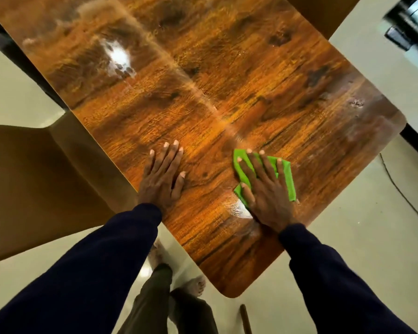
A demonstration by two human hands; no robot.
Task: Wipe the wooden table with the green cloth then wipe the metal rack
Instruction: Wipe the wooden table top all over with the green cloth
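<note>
Our right hand (263, 191) presses the green cloth (288, 179) onto the desk (203, 92) under spread fingers (255, 165); our left hand (161, 182) lies flat nearby, fingers straight.

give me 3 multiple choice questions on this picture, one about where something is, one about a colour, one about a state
1. Where is the cloth?
A. under the left hand
B. under the right hand
C. hanging off the edge of the wooden table

2. What colour is the cloth?
A. green
B. blue
C. white

3. The left hand is
A. gripping the cloth
B. a closed fist
C. flat on the wooden table, fingers straight

Answers:
1 B, the right hand's spread fingers press on it.
2 A, bright green shows around the fingers.
3 C, its palm lies on bare wood, apart from the cloth.
</note>
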